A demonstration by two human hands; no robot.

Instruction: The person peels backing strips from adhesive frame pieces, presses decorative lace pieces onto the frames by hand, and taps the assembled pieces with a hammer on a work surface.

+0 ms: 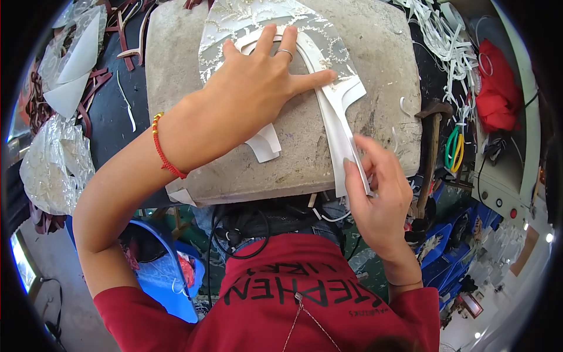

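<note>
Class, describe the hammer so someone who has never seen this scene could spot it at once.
Start at the big grey slab and go to its right edge, beyond the person's right hand. The hammer runs along that edge, its head toward the picture's top, its handle downward. Unlike the limp white strips and red cloth nearby, it is straight and rigid.

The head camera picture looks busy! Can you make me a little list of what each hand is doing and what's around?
Left hand: spread, palm down over the white strip and lacy sheet
Right hand: holds the white strip's lower part between thumb and fingers
Work surface: worn grey slab
Right of slab: hammer; farther right, red cloth
Left wrist: red bracelet
</note>
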